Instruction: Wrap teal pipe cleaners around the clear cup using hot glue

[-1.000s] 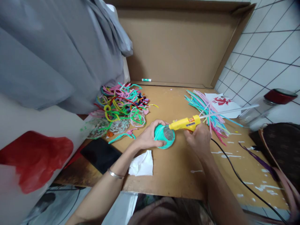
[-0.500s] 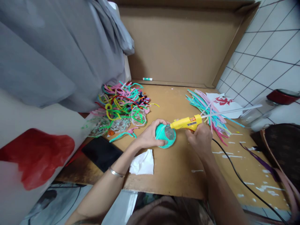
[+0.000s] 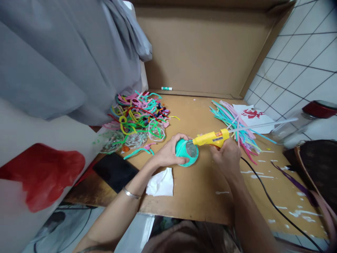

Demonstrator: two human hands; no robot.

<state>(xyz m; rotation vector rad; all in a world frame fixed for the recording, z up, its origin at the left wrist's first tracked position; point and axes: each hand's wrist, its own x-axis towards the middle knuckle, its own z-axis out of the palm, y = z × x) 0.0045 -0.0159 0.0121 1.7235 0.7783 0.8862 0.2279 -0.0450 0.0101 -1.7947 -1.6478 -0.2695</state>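
My left hand (image 3: 170, 151) is wrapped round a cup-like piece covered in teal pipe cleaner (image 3: 181, 151), tilted so that its greyish, clear-looking round end faces up and to the right. In my right hand (image 3: 226, 154) is a yellow hot glue gun (image 3: 212, 138), gripped by its handle. A long clear glue stick (image 3: 263, 124) sticks out of its back. The nozzle points left and sits at the upper rim of the teal piece; whether it touches, I cannot tell. A crumpled white tissue (image 3: 160, 182) lies below my left hand.
Tangled pipe cleaners (image 3: 137, 112) lie at the left behind a black flat object (image 3: 116, 172). Straight pipe cleaners (image 3: 234, 123) lie at the right. A black cord (image 3: 265, 193) crosses the right side, near a brown bag (image 3: 316, 168) and a red-lidded jar (image 3: 295, 126).
The whole view has shifted slightly. Both hands, the teal piece and the glue gun keep nearly the same places relative to each other.
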